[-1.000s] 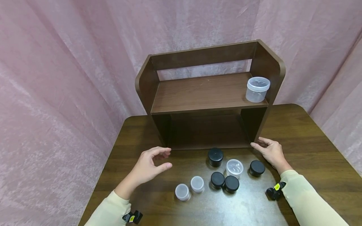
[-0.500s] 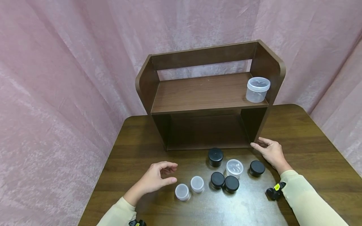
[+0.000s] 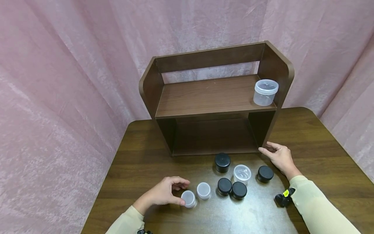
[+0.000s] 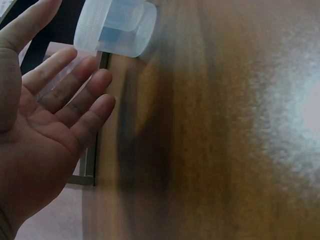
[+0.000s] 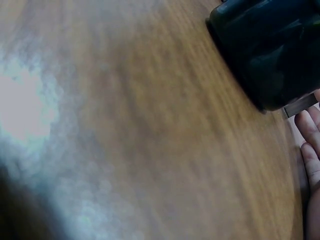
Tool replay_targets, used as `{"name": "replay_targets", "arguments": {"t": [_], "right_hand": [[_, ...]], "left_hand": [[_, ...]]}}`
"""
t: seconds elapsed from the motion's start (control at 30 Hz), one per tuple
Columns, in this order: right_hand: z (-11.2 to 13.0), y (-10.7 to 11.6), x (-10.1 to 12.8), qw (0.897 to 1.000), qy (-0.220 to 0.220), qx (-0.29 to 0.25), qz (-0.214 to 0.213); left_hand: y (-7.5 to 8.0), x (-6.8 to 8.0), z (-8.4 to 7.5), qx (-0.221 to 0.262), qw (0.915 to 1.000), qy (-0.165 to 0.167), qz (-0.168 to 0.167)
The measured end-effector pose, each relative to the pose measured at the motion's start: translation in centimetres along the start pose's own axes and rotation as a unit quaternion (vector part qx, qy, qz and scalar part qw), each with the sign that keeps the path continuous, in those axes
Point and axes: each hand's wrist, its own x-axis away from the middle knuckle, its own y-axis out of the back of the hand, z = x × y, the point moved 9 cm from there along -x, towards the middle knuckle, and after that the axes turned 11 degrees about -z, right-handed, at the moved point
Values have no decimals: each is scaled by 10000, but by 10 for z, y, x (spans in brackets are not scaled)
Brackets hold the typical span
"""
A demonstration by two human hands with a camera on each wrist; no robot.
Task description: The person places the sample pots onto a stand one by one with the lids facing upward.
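Our left hand point(image 3: 166, 194) curls its grip at the clear jar point(image 3: 188, 199), thumb touching, not clenched; our right hand point(image 3: 279, 156) rests released against the shelf point(image 3: 213, 97) foot on the bench point(image 3: 321, 152).

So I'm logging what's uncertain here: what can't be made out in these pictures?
- Left hand on the small clear jar: head view hides the contact; left wrist view shows spread fingers, jar apart.
- Right hand at the shelf corner: right wrist view cuts off all but fingertips.
- Lower shelf compartment: too dark.
- Jar contents: not discernible.
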Motion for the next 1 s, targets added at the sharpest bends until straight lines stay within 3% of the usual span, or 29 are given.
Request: {"name": "replay_targets", "arguments": {"t": [0.43, 1.0], "right_hand": [[5, 2, 1, 10000, -5, -28, -6], [3, 0, 1, 10000, 5, 30, -42]], "left_hand": [[-10, 2, -3, -67, 9993, -352, 106], [-11, 2, -2, -177, 9995, -264, 82]]}}
